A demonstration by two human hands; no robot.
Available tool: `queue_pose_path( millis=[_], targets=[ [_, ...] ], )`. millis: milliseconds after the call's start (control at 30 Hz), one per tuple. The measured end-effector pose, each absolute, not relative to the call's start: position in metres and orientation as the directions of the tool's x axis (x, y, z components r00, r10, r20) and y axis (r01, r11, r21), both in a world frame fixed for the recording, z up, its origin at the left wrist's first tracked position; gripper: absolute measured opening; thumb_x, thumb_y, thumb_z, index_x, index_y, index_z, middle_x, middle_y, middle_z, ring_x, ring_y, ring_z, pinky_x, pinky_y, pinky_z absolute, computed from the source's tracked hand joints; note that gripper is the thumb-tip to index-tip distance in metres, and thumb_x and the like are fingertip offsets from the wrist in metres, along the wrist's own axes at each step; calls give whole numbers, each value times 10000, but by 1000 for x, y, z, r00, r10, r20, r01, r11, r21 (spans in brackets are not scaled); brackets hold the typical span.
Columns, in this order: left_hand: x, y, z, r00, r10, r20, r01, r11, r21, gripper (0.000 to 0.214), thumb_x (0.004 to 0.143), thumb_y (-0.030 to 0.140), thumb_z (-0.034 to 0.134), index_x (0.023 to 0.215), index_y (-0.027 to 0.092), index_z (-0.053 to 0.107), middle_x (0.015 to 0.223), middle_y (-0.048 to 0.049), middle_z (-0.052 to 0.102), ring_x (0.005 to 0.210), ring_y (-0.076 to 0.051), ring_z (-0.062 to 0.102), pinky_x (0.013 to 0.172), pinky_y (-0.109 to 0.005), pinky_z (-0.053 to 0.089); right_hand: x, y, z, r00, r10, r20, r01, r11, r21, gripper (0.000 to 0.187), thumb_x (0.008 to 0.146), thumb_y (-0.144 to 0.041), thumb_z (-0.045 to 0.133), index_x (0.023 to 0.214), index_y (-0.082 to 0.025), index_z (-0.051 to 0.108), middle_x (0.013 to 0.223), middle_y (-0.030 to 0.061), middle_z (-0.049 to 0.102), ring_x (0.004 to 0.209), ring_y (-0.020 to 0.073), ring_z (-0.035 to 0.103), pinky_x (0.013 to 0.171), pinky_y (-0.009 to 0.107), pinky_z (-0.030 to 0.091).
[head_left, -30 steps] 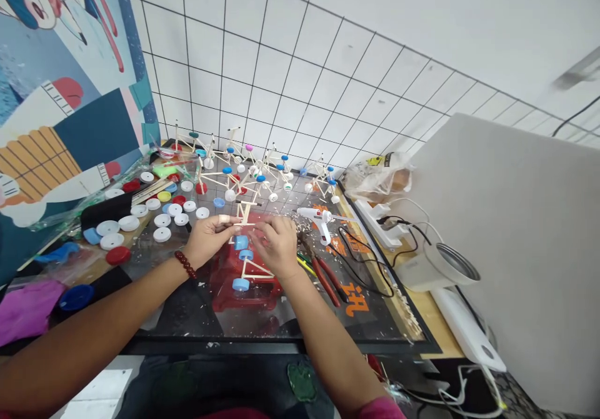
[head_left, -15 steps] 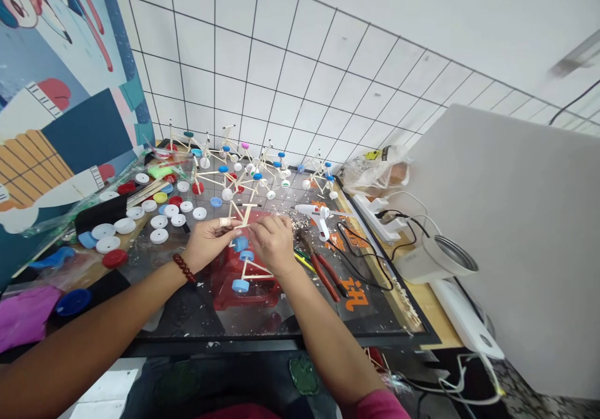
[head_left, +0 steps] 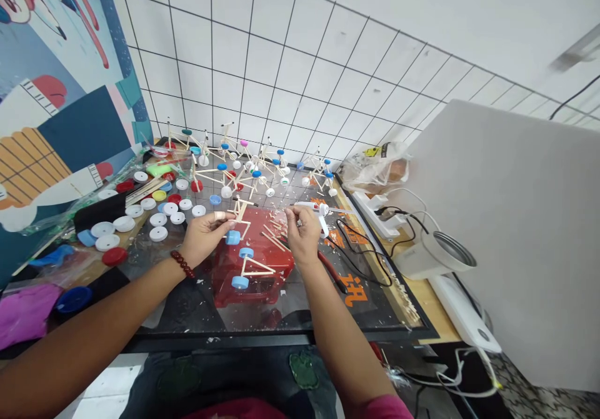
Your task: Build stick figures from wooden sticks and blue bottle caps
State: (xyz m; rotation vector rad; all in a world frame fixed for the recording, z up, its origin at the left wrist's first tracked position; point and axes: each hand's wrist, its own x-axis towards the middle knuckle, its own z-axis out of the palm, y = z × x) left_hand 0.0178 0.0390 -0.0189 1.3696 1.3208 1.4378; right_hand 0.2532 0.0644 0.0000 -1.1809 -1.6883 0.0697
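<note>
My left hand pinches a small frame of wooden sticks that has a light blue bottle cap at its lower end. A second stick frame with light blue caps at its left lies just below, on a red stool-like surface. My right hand is apart from the frame, right of a scatter of short sticks. Its thumb and fingers are pressed together, and whatever lies between them is too small to make out. Directly beside it lies a white glue gun, partly covered by the hand.
Several finished-looking stick models with coloured caps stand along the back. Loose white caps spread at the left near a bundle of sticks. Red-handled pliers, a black cable and a power strip lie at the right.
My right hand has left the stick frame and moved right, towards the glue gun, uncovering the short sticks. My left hand still holds the frame, nearly in place.
</note>
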Motion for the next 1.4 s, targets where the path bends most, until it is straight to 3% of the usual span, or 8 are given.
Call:
queue_pose_path(
  millis=[167, 267, 433, 567, 833, 1033, 1400],
  targets=[
    [17, 39, -19, -155, 964, 214, 122, -197, 973, 441, 668, 538, 810, 906, 167, 784, 923, -99, 809, 827, -255, 755, 824, -402, 610, 238, 62, -10, -180, 786, 592, 579, 571, -582, 266, 985, -371, 526, 863, -225, 712, 842, 56, 714, 805, 194, 654, 754, 311, 494],
    [18, 39, -18, -134, 969, 207, 134, -189, 973, 437, 681, 540, 798, 908, 166, 784, 921, -102, 809, 824, -261, 751, 807, -406, 606, 225, 62, -19, -276, 783, 557, 520, 609, -599, 168, 953, -299, 584, 974, -222, 732, 940, 68, 745, 861, 197, 677, 785, 312, 525],
    [16, 42, -21, -103, 975, 198, 130, -184, 974, 449, 708, 554, 773, 948, 175, 791, 966, -95, 810, 877, -269, 747, 859, -414, 591, 218, 66, -28, -352, 787, 507, 501, 616, -608, 189, 938, -220, 586, 1050, -242, 738, 1010, 69, 763, 930, 202, 696, 866, 336, 544],
    [12, 44, -26, -136, 968, 209, 126, -193, 973, 470, 789, 566, 692, 1028, 172, 784, 981, -91, 807, 878, -264, 741, 830, -402, 596, 219, 66, -31, -376, 786, 492, 521, 618, -589, 194, 929, -230, 602, 1070, -236, 735, 989, 75, 766, 913, 207, 700, 856, 348, 548],
    [12, 47, -22, -334, 919, 210, 17, -217, 976, 265, 755, 420, 750, 871, 185, 789, 845, -50, 804, 775, -209, 736, 790, -351, 612, 221, 64, -33, -371, 786, 495, 517, 617, -593, 207, 918, -248, 619, 1088, -228, 735, 913, 67, 764, 850, 206, 692, 827, 353, 547],
    [9, 50, -25, -365, 914, 177, 32, -178, 983, 245, 709, 402, 775, 824, 186, 789, 766, -34, 786, 732, -196, 729, 739, -334, 615, 221, 64, -36, -362, 793, 490, 543, 607, -580, 200, 930, -254, 600, 1074, -231, 737, 994, 78, 773, 893, 213, 701, 847, 361, 541],
    [8, 52, -27, -351, 924, 154, -18, -171, 985, 241, 756, 420, 750, 786, 183, 785, 777, -43, 787, 698, -172, 716, 686, -294, 600, 219, 59, -37, -425, 762, 488, 539, 647, -540, 196, 956, -224, 545, 968, -221, 741, 921, 58, 768, 879, 196, 693, 847, 338, 506]
  ],
)
